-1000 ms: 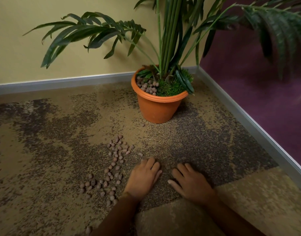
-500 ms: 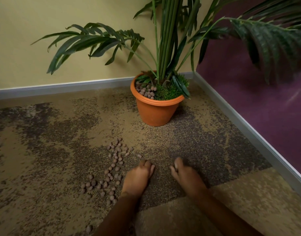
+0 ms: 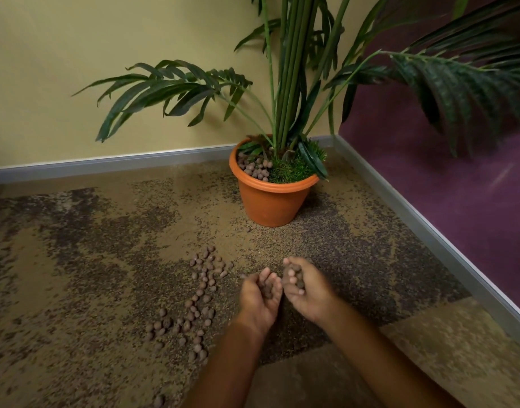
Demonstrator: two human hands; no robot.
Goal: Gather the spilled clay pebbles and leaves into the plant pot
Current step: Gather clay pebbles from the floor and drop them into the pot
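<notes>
An orange plant pot [image 3: 270, 201] stands in the room's corner with a tall green plant, moss and brown clay pebbles inside. Spilled clay pebbles [image 3: 200, 293] lie in a loose trail on the carpet to the front left of the pot. My left hand [image 3: 260, 295] and my right hand [image 3: 304, 287] are lifted palm up side by side above the carpet, just right of the trail. Each is cupped around a small heap of pebbles. I see no loose leaves on the floor.
Yellow wall [image 3: 76, 69] behind and purple wall [image 3: 458, 187] on the right meet behind the pot, with grey skirting [image 3: 414, 228] along both. Long fronds [image 3: 458, 78] hang over the right side. One stray pebble [image 3: 159, 400] lies near the bottom edge.
My hands went from lying flat on the carpet to curling, then lifted palm up with pebbles scooped into them. The view has shifted slightly.
</notes>
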